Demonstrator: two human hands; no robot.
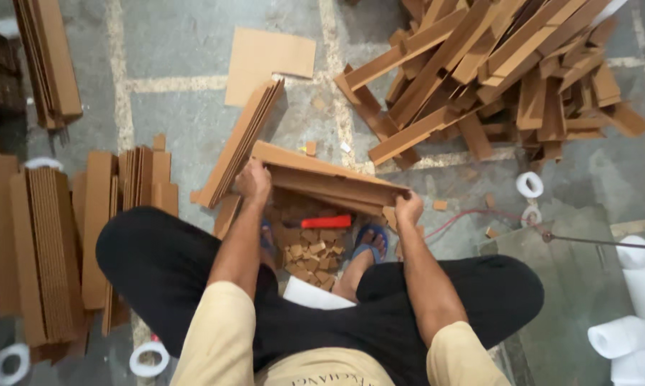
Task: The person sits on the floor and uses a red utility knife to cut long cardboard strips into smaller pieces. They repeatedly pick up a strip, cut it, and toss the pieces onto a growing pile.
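Head view: both hands' fingers point(253, 174) apparently pinch 1 folded cardboard strip point(330, 182) at its ends.

Both arms reach forward and down, elbows bent. Left hand point(253, 180) is curled closed, knuckles up, wrist slightly cocked. Right hand point(408, 208) is clenched too, fingers wrapped under, forearm angled inward. Hands well apart, level with each other.

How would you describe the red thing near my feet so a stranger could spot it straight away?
Start at the long folded cardboard piece held by both hands. Directly beneath it, between the feet, lies a heap of small cardboard offcuts. The red tool lies on that heap, the only bright red, flat bar among brown scraps.
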